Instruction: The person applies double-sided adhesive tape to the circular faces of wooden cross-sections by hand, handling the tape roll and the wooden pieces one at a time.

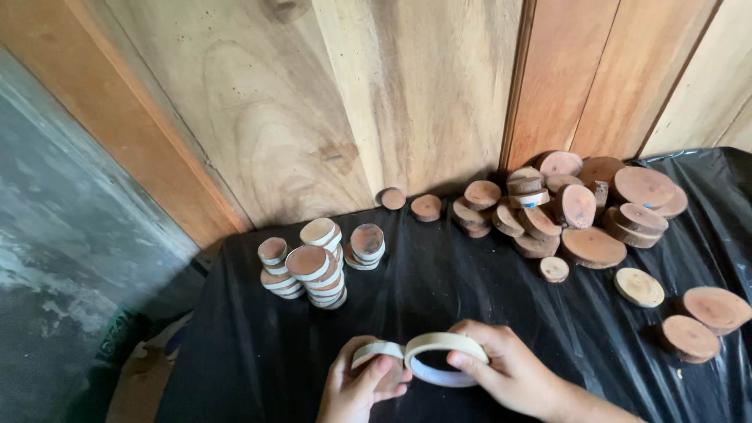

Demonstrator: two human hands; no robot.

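My right hand (509,372) grips a roll of pale masking tape (446,345) near the front of the black-covered table (439,282). My left hand (356,388) holds a small round wood slice (376,352), and a strip of tape runs from the roll around the slice's edge. Both hands touch each other just above the table's near edge.
Short stacks of tape-wrapped wood slices (313,270) stand at the left of the table. A pile of bare wood slices (572,207) lies at the back right, with loose slices (689,317) to the right. A wooden plank wall (376,94) rises behind; the floor (63,258) drops away at left.
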